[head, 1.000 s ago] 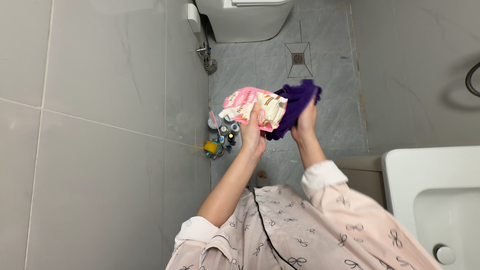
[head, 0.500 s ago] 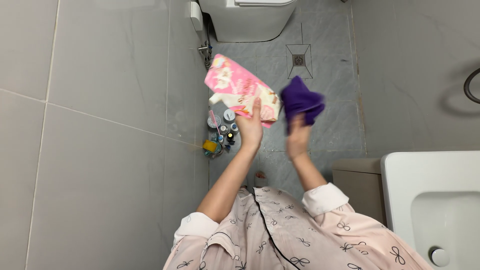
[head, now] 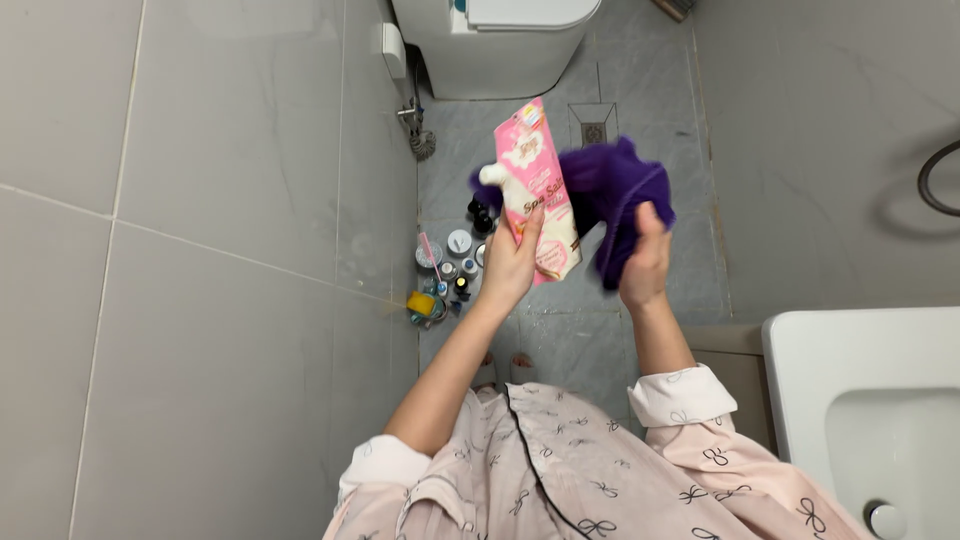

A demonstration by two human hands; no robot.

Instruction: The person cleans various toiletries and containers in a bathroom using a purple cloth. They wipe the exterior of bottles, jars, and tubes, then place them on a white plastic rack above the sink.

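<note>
Holding a pink and white pouch (head: 535, 190) upright by its lower end, the left hand (head: 510, 268) is closing its fingers around it, thumb lying up the printed face, seemingly so the pouch's flat side is turning toward the purple cloth (head: 615, 195). The right hand (head: 645, 258) is gripping that cloth in a bunch, pressing it against the right edge of the pouch, as if for wiping. The pouch is rising above the left hand, its white spout pointing away from the cloth. Both are hovering over the grey floor (head: 665, 110), with small bottles (head: 455, 255) standing below and left of the pouch.
</note>
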